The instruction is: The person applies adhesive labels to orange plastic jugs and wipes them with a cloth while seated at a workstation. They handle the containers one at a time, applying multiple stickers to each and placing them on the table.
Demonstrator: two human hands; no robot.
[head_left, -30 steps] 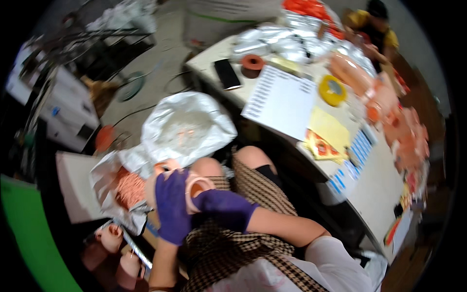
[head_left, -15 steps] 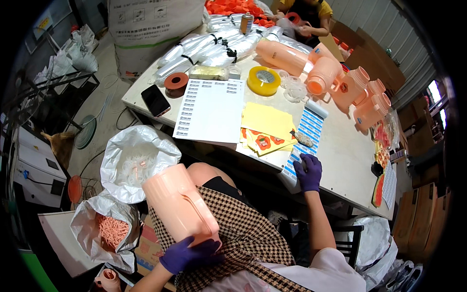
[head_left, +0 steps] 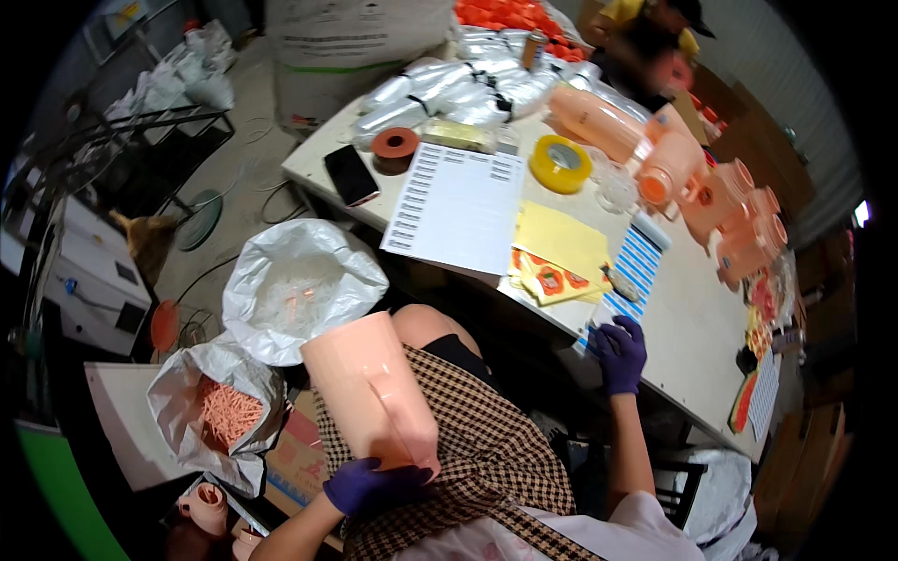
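My left hand [head_left: 374, 486], in a purple glove, is closed round the lower end of a peach plastic jug [head_left: 360, 383]. The jug lies tilted across my lap with its wide end away from me; its moulded handle runs along the right side. At the table's front edge my purple-gloved right hand [head_left: 620, 355] has its fingers bent over the near end of a strip of blue-and-white labels [head_left: 638, 266]. A small grey, stone-like lump [head_left: 621, 284] rests on that strip. Yellow stickers [head_left: 554, 264] with red pictures are stacked just left of it.
On the table [head_left: 692, 327] are a label sheet [head_left: 456, 206], yellow tape roll [head_left: 560, 165], black phone [head_left: 353, 176] and brown roll [head_left: 395, 150]. Several peach jugs [head_left: 672, 168] stand at right. White sacks [head_left: 253, 309] of plastic parts sit left of my lap. A co-worker [head_left: 645, 47] is beyond.
The whole view has swung, so the table sits further right in the picture. My left hand still holds the jug, which has turned slightly. My right hand stays at the label strip.
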